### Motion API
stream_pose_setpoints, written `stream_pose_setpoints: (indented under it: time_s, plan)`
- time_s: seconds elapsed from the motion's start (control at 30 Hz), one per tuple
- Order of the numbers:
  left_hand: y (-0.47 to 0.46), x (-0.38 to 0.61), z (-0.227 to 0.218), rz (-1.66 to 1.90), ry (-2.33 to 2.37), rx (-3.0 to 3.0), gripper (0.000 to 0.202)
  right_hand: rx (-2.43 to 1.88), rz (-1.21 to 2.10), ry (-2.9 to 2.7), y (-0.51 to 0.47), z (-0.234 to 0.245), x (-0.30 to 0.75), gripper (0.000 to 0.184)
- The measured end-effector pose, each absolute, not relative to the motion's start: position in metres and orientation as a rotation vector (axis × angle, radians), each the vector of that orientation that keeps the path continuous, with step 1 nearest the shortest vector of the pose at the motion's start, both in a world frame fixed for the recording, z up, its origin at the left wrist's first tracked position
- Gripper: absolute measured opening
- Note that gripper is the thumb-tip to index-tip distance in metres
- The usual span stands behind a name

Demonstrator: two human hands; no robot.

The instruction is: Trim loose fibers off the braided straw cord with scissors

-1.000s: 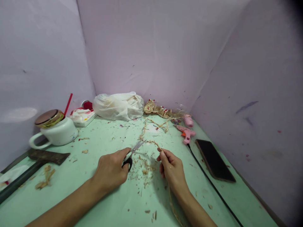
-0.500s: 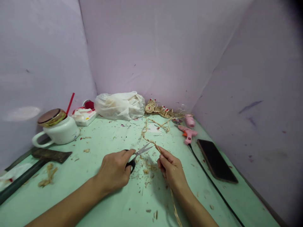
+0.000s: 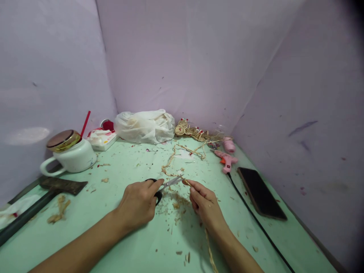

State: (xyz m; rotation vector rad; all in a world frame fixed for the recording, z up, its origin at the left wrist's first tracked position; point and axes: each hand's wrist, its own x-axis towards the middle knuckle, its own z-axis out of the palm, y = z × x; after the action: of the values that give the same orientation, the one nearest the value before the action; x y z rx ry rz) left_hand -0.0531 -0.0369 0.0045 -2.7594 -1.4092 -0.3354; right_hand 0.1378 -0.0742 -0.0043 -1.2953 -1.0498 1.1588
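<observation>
My left hand is closed around the black handles of a pair of scissors, whose blades point right and look nearly closed. Pinched in my right hand is a twisted straw-coloured cord; its short end sticks out toward the blade tips, and the rest trails down below my wrist. On the far side of the blades, another length of the same cord lies curving back over the table. Small plant-fibre scraps are scattered under and between my hands.
At left stand a white mug with a lid and a hammer-like tool. A white plastic bag and woven pieces with red beads line the back. On the right are a pink glue gun, its black cable and a phone.
The scissor blades have come together at the cord. The far length has dropped onto the table, apart from the piece in my right hand. Both hands have barely moved.
</observation>
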Motion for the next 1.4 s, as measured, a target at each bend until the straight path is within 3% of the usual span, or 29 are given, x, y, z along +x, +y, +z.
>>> stream_pose_setpoints:
  time_s: [0.37,0.8,1.13,1.4]
  plan:
    - [-0.035,-0.055,0.004,-0.297,-1.358,-2.724,0.046,-1.180,1.463,-0.762,-0.075,0.007,0.135,0.036]
    - [-0.035,-0.056,0.007,-0.223,-1.353,-2.782,0.053,-1.096,1.552,-0.730,-0.076,0.007,0.137,0.034]
    - [-0.031,-0.058,0.009,-0.633,-1.604,-2.894,0.040,-1.125,1.585,-0.649,-0.074,0.006,0.136,0.017]
    - [-0.031,-0.044,0.009,-0.314,-1.455,-2.852,0.046,-1.045,1.811,-0.755,-0.080,0.010,0.133,0.027]
